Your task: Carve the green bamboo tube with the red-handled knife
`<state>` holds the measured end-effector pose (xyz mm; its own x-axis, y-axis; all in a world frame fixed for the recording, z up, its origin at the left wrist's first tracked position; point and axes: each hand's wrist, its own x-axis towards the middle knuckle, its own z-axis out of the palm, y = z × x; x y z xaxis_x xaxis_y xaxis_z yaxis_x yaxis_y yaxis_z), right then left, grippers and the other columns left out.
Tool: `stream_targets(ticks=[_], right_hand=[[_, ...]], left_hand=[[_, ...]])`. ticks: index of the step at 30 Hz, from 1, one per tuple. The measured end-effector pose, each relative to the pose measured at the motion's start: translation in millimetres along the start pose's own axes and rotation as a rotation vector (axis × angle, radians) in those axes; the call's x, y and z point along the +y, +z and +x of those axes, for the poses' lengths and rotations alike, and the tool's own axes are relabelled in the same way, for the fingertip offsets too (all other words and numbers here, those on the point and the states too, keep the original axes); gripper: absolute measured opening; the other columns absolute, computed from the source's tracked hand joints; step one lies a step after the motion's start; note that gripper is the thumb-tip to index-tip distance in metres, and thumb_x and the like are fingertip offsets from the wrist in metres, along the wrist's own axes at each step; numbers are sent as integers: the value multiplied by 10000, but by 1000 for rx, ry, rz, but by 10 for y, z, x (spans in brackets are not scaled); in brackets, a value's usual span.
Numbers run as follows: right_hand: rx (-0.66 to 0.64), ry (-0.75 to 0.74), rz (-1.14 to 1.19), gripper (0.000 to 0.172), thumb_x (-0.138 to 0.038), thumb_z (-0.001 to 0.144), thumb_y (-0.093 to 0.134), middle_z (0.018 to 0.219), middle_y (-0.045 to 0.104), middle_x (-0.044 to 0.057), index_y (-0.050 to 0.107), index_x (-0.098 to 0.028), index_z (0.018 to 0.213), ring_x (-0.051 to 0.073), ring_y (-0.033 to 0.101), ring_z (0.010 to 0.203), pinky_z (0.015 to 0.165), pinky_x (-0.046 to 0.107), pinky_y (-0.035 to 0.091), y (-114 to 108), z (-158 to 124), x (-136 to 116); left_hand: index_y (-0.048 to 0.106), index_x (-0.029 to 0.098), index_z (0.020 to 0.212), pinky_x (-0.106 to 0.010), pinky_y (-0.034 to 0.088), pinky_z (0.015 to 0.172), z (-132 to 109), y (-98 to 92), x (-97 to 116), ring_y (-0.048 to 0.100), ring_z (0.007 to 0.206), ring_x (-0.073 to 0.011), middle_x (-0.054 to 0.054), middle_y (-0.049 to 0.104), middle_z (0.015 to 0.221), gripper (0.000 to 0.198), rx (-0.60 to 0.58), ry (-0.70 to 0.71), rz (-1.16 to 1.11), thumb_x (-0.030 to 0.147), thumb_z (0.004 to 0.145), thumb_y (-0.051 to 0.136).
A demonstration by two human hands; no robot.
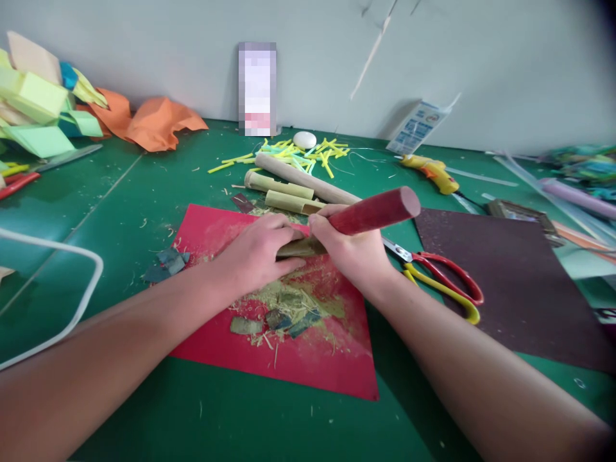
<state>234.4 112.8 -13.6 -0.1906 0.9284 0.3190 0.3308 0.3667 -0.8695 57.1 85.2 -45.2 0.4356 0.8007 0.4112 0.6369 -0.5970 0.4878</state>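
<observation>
My left hand (257,253) is closed around a greenish-brown bamboo piece (312,246), held low over a red sheet (346,378). My right hand (359,256) grips a thick red cylindrical handle (375,212), which slants up to the right; its other end is hidden behind my fingers. The two hands nearly meet at the bamboo. Beneath them, pale shavings and dust (274,295) cover the sheet's middle, with several small dark sandpaper-like scraps (246,325) among them. Beyond my hands lie two split bamboo pieces (283,186) and a long greyish rod (308,176).
Red-and-yellow-handled scissors (447,276) lie beside my right wrist, partly on a dark brown sheet (491,256). A yellow glue gun (430,172) rests farther back. Yellow and green sticks (332,154) are heaped near the wall. Crumpled orange paper (158,122) and a white wire loop (94,273) are left.
</observation>
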Motion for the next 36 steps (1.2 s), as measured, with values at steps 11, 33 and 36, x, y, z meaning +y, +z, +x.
stream_targets(ticks=[11, 33, 36], right_hand=[[-21, 16, 70, 244, -195, 749, 574, 522, 457, -41, 498, -203, 517, 95, 408, 524, 517, 273, 344, -22, -28, 18], [-40, 44, 46, 270, -193, 731, 564, 500, 410, -42, 436, -212, 495, 93, 373, 514, 502, 275, 321, -48, 7, -6], [15, 38, 46, 269, -195, 756, 554, 507, 425, -39, 461, -208, 504, 95, 385, 519, 510, 274, 334, -28, 11, -3]], left_hand=[[729, 178, 1031, -412, 539, 925, 15, -7, -1, 629, 974, -215, -70, 647, 990, 186, 3, 10, -3, 273, 871, 730], [743, 165, 1006, -426, 545, 919, 22, 2, 1, 639, 960, -227, -78, 655, 980, 183, 11, 3, 1, 259, 849, 744], [747, 137, 956, -443, 550, 912, 22, 4, 5, 643, 964, -248, -96, 652, 976, 178, 12, -10, 27, 256, 826, 767]])
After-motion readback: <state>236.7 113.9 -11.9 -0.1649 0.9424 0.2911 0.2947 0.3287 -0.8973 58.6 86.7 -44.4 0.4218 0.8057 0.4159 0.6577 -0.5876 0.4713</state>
